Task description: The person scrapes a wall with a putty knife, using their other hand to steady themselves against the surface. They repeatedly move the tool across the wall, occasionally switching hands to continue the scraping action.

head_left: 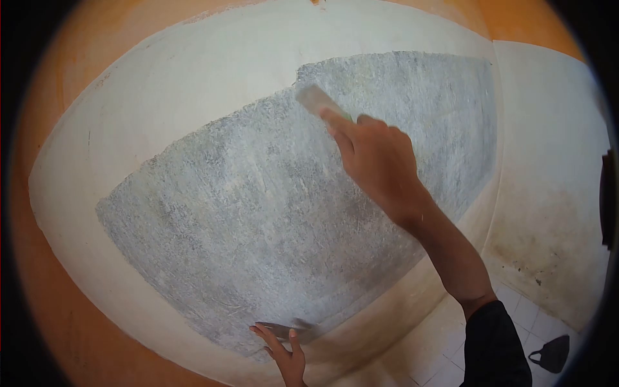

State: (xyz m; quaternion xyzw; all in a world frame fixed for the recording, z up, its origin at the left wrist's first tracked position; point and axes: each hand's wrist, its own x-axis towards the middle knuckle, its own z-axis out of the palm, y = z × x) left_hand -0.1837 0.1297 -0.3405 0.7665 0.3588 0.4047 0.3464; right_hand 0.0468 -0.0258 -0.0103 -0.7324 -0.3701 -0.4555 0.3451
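One scraper (314, 99) juts from right hand (380, 161) (fingers gripping it) at upper edge of patch (245, 193). Left hand (288, 358), fingers spread: near lower edge.

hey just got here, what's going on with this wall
The person's right hand grips a flat-bladed tool near the upper edge of a large, rough grey patch, by a step in its border with the surrounding white surface. The blade looks blurred. The left hand, fingers spread, is by the patch's lower edge; whether it touches the wall is unclear.
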